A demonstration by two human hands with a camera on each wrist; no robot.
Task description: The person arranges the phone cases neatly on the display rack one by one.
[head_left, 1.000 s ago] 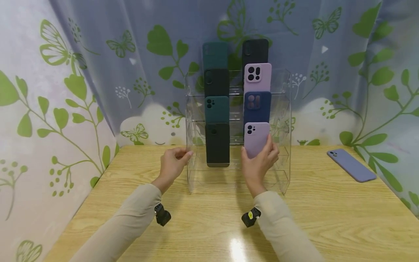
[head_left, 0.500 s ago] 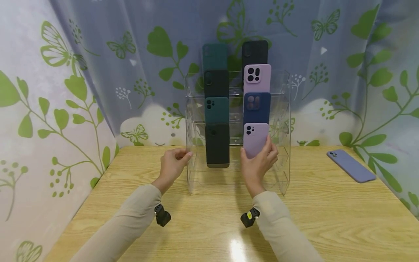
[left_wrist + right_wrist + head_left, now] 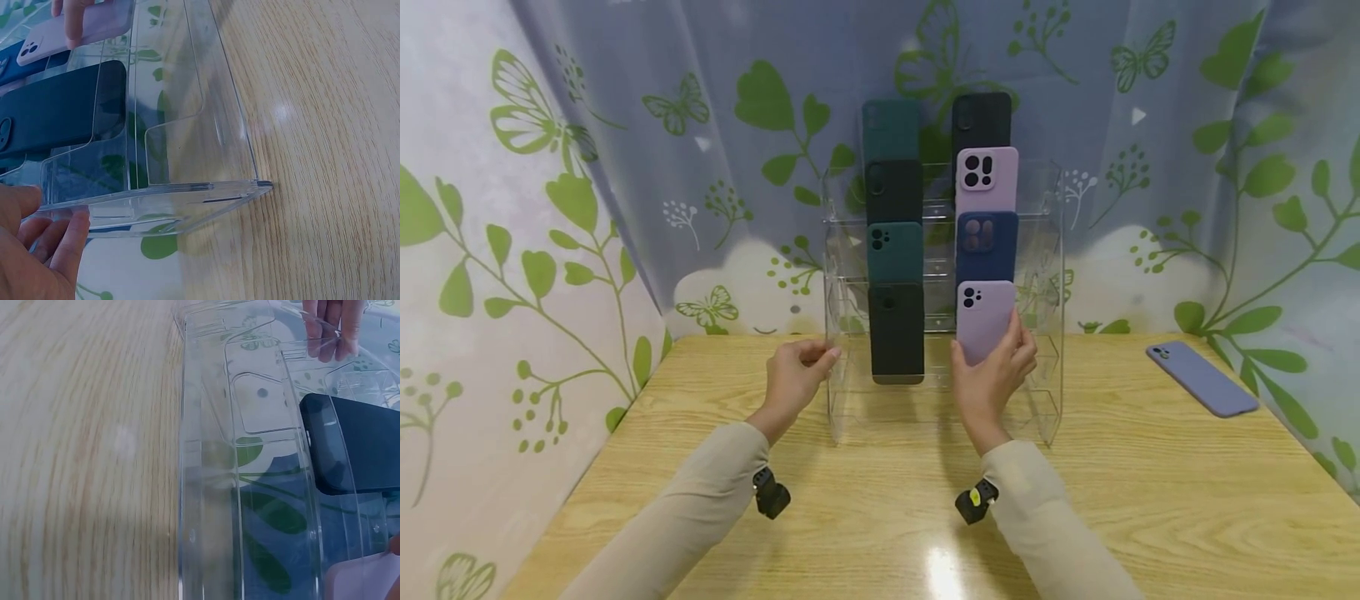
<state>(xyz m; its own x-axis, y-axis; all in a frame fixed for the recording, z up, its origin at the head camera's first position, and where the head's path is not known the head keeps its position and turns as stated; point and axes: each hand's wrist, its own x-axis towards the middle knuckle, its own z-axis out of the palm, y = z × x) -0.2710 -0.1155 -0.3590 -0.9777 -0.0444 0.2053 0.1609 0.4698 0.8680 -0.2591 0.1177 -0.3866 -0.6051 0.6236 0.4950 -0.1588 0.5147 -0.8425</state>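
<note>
A clear acrylic tiered rack (image 3: 936, 408) stands on the wooden table, holding two columns of phone cases. My left hand (image 3: 797, 371) pinches the rack's left side panel, thumb on the inner face and fingers on the outer in the left wrist view. My right hand (image 3: 996, 375) grips a lilac phone case (image 3: 985, 321) by its sides on the front right tier; the hand hides its lower end in the head view. Behind it rise a navy case (image 3: 988, 250), a pink case (image 3: 996, 187) and a black case (image 3: 983, 117).
The left column has a black case (image 3: 897, 342) in front, then a teal case (image 3: 895, 254), a dark case (image 3: 895, 187) and a green case (image 3: 891, 125). A lavender phone case (image 3: 1202, 379) lies flat on the table at right. A patterned curtain (image 3: 737, 167) hangs behind.
The right hand and the lilac case have edged very slightly left. My left hand keeps its hold on the rack's side, and the other cases stay in place.
</note>
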